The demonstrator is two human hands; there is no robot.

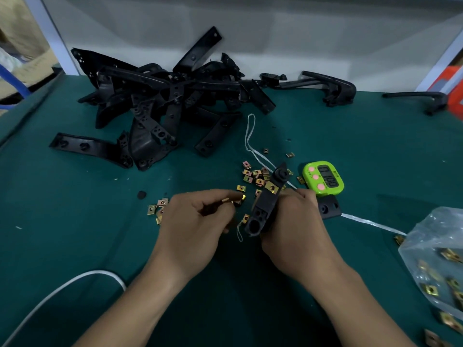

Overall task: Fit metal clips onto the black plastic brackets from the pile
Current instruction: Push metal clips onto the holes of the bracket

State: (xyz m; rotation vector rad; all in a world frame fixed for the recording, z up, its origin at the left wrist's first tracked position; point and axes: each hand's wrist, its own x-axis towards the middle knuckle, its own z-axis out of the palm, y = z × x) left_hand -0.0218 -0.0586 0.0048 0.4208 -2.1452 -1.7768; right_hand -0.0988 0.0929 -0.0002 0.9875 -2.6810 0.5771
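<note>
— Your right hand (293,226) grips the black bracket (265,207), fingers curled round its lower half, just above the table (75,209) in front of you.

— Its long axis runs away from you, leaning a little right. The end with the round hole faces you, and the narrow tip ends just left of the green timer (323,177). One fitted clip (271,188) sits across it near the middle.

— Your left hand (195,226) is curled narrow, pinching a small metal clip (240,198) at the fingertips. It's just left of the bracket, apart from it.

— The loose clips (255,175) lie scattered beyond both hands. The pile of brackets (162,103) is well behind them, near the table's back edge by the white wall (275,33).

— You have bare green cloth to your left and close in front of you. On your right the plastic bag (426,229) of clips sits near the table's edge, and a white cable (62,289) curves in at your near left.
</note>
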